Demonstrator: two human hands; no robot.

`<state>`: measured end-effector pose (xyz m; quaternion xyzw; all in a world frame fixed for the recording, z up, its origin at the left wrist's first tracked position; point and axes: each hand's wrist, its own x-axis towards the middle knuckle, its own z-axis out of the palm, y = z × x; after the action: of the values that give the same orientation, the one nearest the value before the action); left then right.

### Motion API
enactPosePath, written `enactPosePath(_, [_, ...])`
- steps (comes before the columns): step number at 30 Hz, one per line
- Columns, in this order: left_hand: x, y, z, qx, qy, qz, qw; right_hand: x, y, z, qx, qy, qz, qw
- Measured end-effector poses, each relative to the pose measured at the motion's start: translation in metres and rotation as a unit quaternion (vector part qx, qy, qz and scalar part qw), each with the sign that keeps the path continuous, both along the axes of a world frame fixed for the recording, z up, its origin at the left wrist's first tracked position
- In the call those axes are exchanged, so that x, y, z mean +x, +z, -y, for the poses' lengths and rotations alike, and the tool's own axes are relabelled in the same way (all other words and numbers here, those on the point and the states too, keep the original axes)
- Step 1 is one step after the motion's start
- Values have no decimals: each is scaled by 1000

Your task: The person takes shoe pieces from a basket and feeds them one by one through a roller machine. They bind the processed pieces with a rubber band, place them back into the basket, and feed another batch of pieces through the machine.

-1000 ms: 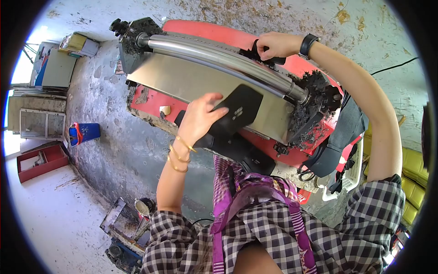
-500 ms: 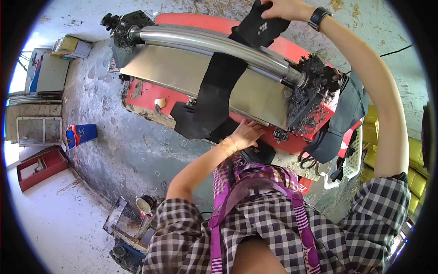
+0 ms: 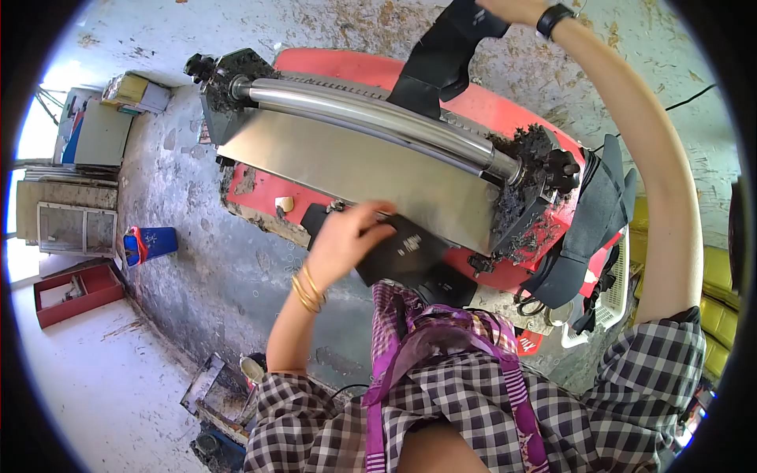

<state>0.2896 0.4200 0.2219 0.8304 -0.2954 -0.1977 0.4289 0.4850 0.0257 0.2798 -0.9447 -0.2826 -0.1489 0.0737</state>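
My left hand (image 3: pixel 347 238) pinches the edge of a flat black fabric piece (image 3: pixel 408 251) with small white print, at the near edge of a steel plate (image 3: pixel 355 169). Partly cut off by the top of the view, my right hand (image 3: pixel 516 9) grips a long black fabric piece (image 3: pixel 445 59). That piece stretches down behind the steel rollers (image 3: pixel 378 118) of a red machine (image 3: pixel 339 63). More black pieces lie by my lap, some half hidden under the printed one.
Dark shreds cling to the roller mount (image 3: pixel 532 181). Grey-black strips (image 3: pixel 587 229) hang over the machine's right end, beside a white basket (image 3: pixel 613 288). Yellow wrapped bundles (image 3: pixel 716 288) are stacked at right. A blue bin (image 3: pixel 154 243) stands on the floor at left.
The black piece that lay across the plate under the rollers now hangs behind them from my right hand. My left hand has moved left and up and taken hold of a printed black piece.
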Motion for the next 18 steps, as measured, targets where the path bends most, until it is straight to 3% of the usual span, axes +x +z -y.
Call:
enactPosePath(1, [11,9,-1,39,15,-86,995,4,-25,0,17,98,59,993])
enactPosePath(2, [21,1,4,10,44,-88,995,-2,-42,-13,89,75,-140,983])
enactPosePath(4, [26,-6,9,-13,61,-91,994,-35,-41,-51,-2,116,-195,974])
enactPosePath(7, [26,16,14,-21,22,-75,997,-64,-40,-75,20,63,-320,945])
enactPosePath(10, [8,41,-5,-81,-23,-62,995,-47,-40,-58,-9,53,-274,960])
enactPosePath(14, [20,21,6,-36,34,-82,995,-46,-26,-52,-27,21,-235,971])
enactPosePath(18, [30,-11,11,-54,59,-87,993,-63,-32,-59,-72,34,-315,946])
